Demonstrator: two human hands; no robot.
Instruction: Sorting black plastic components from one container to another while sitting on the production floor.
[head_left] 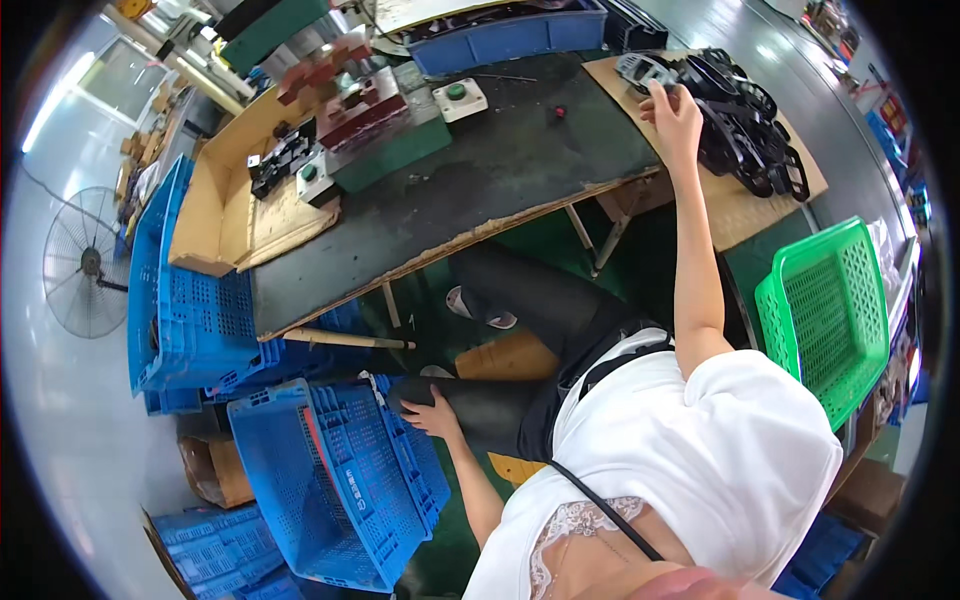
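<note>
My right hand (675,122) reaches to the far right end of the workbench, with its fingers pinched at a small silver-grey part (642,71). That part lies at the edge of a pile of black plastic frame-like parts (745,120) on a cardboard sheet (722,232). Down on my thigh by the blue crate rests my left hand (430,414), fingers spread and holding nothing. A machine fixture with dark red blocks (362,112) on a green base stands at the back of the bench. Green push buttons (456,92) flank it in pale boxes.
On the left of the dark workbench (520,140), a cardboard box (212,215) holds black parts (283,160). Blue crates (300,490) stand below and left. A green basket (825,320) is at right, a blue bin (510,42) at the back, a fan (90,262) far left.
</note>
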